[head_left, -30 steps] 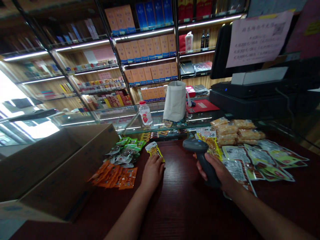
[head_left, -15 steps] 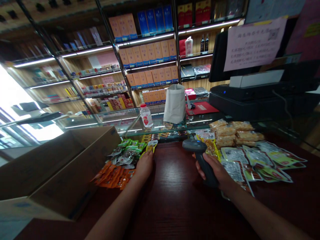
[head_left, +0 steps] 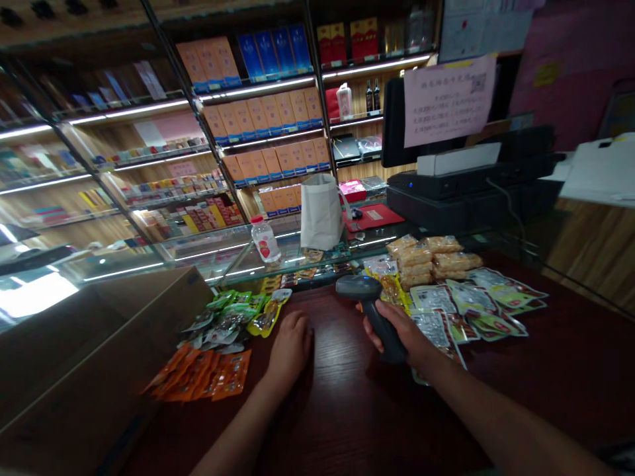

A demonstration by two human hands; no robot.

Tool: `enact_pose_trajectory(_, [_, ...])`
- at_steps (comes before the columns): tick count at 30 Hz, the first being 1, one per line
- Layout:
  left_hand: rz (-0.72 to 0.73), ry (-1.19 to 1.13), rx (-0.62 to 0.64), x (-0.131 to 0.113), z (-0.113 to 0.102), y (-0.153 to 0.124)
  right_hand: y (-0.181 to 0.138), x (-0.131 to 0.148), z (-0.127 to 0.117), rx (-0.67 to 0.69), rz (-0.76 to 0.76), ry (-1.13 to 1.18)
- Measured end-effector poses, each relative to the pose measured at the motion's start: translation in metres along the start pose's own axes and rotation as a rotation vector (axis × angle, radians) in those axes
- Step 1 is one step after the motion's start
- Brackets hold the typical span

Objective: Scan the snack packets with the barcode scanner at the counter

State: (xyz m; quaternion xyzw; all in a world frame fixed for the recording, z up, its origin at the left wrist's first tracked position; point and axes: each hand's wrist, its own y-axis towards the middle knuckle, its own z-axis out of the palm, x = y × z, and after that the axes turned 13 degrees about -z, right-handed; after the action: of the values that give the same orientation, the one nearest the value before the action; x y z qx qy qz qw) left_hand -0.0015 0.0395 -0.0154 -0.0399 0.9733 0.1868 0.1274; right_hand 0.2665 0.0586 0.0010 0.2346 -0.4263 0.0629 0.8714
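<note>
Lit shelves (head_left: 278, 112) are seen behind a dark counter (head_left: 347, 410). Near its middle a scanner (head_left: 370, 307) is gripped by the right hand (head_left: 404, 337), closed tight round the handle; the left hand (head_left: 290, 344) is laid flat, empty, just beside a yellow packet (head_left: 265, 316)

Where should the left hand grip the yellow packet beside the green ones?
Likely its right long edge: the yellow packet lies flat and slanted, its left side against the green packets, its right side open to the table, where the left hand rests. Pinch from the right.
</note>
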Motion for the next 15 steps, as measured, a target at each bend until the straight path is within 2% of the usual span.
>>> enact_pose_trajectory(4, [0.008,-0.388,0.170,-0.059,0.031,-0.006,0.003,0.009,-0.005,0.008,-0.017,0.051])
enact_pose_trajectory(6, [-0.084,-0.500,0.225,-0.093,0.043,0.000,0.004,0.013,-0.006,0.003,-0.033,0.078])
enact_pose_trajectory(9, [-0.301,-0.518,0.243,-0.137,0.055,0.015,0.007,0.018,-0.007,-0.003,-0.052,0.100])
enact_pose_trajectory(12, [-0.409,-0.484,0.218,-0.163,0.063,0.027,0.009,0.020,-0.008,-0.010,-0.064,0.098])
enact_pose_trajectory(15, [-0.448,-0.501,0.212,-0.171,0.069,0.030,0.011,0.020,-0.008,-0.003,-0.062,0.088])
